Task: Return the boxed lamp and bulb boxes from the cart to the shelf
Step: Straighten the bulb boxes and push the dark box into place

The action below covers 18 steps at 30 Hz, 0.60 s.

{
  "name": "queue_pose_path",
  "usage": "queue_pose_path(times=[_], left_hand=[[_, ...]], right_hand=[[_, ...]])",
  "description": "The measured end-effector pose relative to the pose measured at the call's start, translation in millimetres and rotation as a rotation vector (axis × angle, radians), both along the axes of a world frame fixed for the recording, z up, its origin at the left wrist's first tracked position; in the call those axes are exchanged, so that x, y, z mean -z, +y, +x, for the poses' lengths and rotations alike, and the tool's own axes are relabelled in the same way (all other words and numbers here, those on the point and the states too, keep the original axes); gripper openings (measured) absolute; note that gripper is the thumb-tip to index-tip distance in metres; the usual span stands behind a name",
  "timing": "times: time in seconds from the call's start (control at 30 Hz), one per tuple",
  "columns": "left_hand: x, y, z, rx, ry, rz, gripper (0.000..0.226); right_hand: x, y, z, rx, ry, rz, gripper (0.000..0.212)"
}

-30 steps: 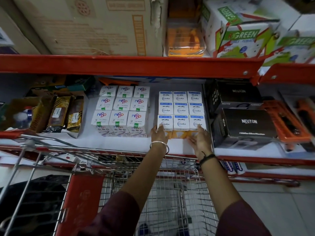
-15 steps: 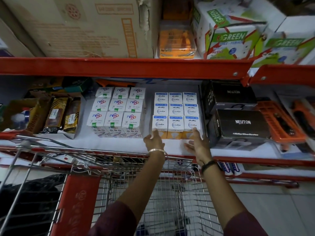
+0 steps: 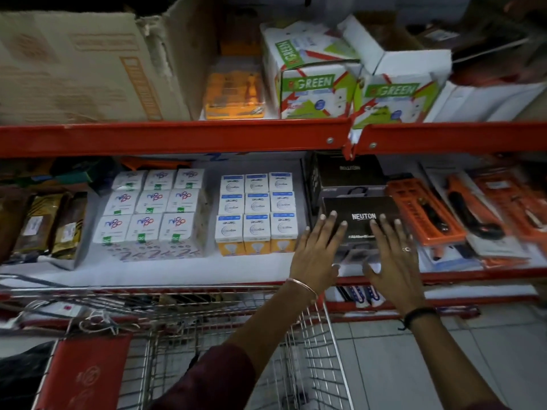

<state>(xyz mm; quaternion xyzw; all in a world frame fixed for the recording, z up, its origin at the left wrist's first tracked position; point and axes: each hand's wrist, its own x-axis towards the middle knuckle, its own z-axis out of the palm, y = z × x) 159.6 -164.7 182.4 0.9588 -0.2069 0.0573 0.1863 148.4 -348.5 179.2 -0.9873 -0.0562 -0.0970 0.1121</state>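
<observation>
Black NEUTON box (image 3: 359, 220) on the shelf (image 3: 177, 270), left hand (image 3: 318, 250) and right hand (image 3: 390, 255) flat against it, fingers spread.

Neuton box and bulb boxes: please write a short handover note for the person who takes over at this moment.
Left hand: open, flat on the front black Neuton box, holding nothing.
Right hand: open, on the same box.
Bulb boxes: stacked in neat rows on the middle shelf, left of the Neuton box.
Done: lamp box and bulb boxes are on the shelf.
Left: square up the Neuton box; the cart shows no boxes where visible.
</observation>
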Motion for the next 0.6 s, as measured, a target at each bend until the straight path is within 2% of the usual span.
queue_pose_path(times=[0.07,0.2,0.33,0.6], left_hand=[[5,-9,10,-0.023,-0.072,0.105,0.089],[11,-14,28,-0.082,-0.125,0.244,0.089],[8,-19,40,-0.101,-0.115,0.291,0.080],[9,-23,43,-0.117,-0.066,0.345,0.082]], right_hand=[[8,-10,10,-0.015,0.027,-0.103,0.100],[12,-15,28,-0.006,-0.021,-0.183,0.101],[14,-16,42,-0.002,-0.055,-0.186,0.100],[18,-14,45,0.021,-0.055,-0.145,0.097]])
